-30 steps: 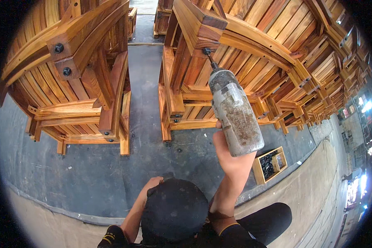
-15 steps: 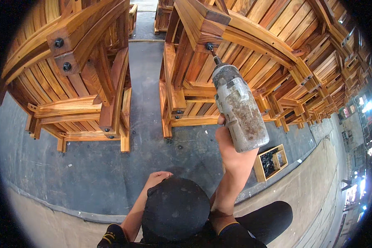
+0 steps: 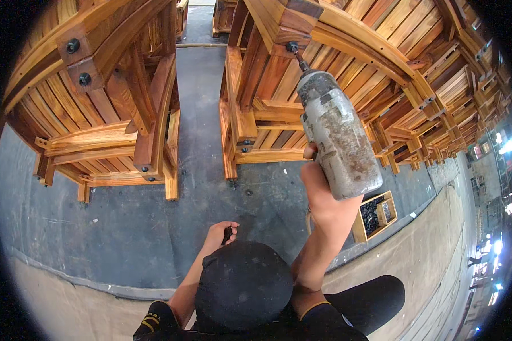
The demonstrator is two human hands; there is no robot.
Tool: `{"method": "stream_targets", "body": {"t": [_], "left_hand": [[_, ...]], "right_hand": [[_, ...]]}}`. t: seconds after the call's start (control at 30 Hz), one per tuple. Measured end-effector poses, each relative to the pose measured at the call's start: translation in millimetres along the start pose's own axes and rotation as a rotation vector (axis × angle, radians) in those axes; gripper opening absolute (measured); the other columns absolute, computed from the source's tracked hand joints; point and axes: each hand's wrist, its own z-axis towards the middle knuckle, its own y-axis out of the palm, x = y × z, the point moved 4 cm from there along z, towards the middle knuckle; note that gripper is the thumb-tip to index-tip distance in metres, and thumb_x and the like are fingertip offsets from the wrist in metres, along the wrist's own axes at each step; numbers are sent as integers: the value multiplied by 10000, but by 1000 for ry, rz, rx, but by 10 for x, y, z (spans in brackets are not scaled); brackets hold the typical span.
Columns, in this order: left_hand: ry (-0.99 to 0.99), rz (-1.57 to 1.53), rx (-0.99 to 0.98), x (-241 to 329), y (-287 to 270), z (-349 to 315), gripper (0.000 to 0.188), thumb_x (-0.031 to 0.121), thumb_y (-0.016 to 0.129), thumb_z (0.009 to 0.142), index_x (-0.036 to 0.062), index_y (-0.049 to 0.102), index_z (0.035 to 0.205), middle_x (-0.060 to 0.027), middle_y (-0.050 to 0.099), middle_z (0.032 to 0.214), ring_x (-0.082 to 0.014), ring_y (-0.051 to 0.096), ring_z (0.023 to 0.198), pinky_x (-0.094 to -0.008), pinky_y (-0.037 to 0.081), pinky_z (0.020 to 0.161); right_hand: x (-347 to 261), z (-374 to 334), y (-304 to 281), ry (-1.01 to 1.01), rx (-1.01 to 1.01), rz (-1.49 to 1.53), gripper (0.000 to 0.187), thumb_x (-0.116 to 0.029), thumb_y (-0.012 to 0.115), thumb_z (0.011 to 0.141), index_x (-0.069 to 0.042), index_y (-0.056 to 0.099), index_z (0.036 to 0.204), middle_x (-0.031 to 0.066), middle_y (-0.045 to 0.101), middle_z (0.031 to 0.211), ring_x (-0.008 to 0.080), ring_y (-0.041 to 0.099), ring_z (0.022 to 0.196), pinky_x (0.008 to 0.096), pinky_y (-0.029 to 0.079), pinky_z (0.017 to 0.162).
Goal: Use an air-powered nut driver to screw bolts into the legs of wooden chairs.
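Note:
My right hand [image 3: 331,202] is wrapped round the grip of a worn grey power driver [image 3: 342,142]. The tool points up and to the left, with its bit at a black bolt [image 3: 291,46] in the leg of an upturned slatted wooden chair [image 3: 279,113]. Low in front of me, my left hand [image 3: 215,236] is closed on small black pieces [image 3: 228,233], apparently bolts; their exact shape is too small to tell.
Another wooden chair [image 3: 94,149] stands to the left, two black bolts in its upper corner. More wooden furniture [image 3: 432,108] lines the right side. A wooden box [image 3: 374,216] of small black parts sits on the dark floor mat [image 3: 153,233], right of my right arm.
The driver has shifted slightly right with my right hand, its bit still at the bolt. My left hand has risen a little and turned, showing the black pieces in its fingers.

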Motion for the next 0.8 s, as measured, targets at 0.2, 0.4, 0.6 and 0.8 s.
{"method": "stream_targets", "body": {"t": [0.2, 0.4, 0.6, 0.8], "left_hand": [[55, 16, 19, -127, -236, -62, 224, 129, 444, 957, -37, 592, 985, -24, 564, 722, -94, 497, 563, -227, 363, 456], [5, -3, 11, -175, -107, -49, 224, 125, 450, 950, -26, 611, 985, -19, 586, 739, -82, 515, 576, -208, 375, 463], [-9, 113, 29, -1, -34, -181, 228, 121, 460, 942, -30, 621, 998, -28, 604, 754, -74, 530, 588, -199, 386, 463], [63, 63, -73, -97, -231, -80, 217, 137, 496, 943, -35, 619, 991, -32, 608, 759, -77, 531, 593, -197, 392, 462]], "right_hand": [[4, -118, 138, 7, -11, -42, 292, 51, 576, 688, 18, 619, 975, 41, 628, 877, 118, 572, 793, 250, 452, 713], [2, -64, 15, -11, 1, -134, 351, -13, 680, 655, 31, 586, 990, 84, 607, 902, 164, 582, 804, 289, 459, 740], [44, -67, 6, 19, 1, -127, 479, -72, 780, 623, 43, 547, 1025, 119, 580, 925, 201, 588, 815, 322, 466, 754], [-33, -41, 51, -29, -17, -61, 381, -52, 752, 631, 40, 575, 955, 102, 612, 853, 175, 596, 754, 298, 474, 709]]}}
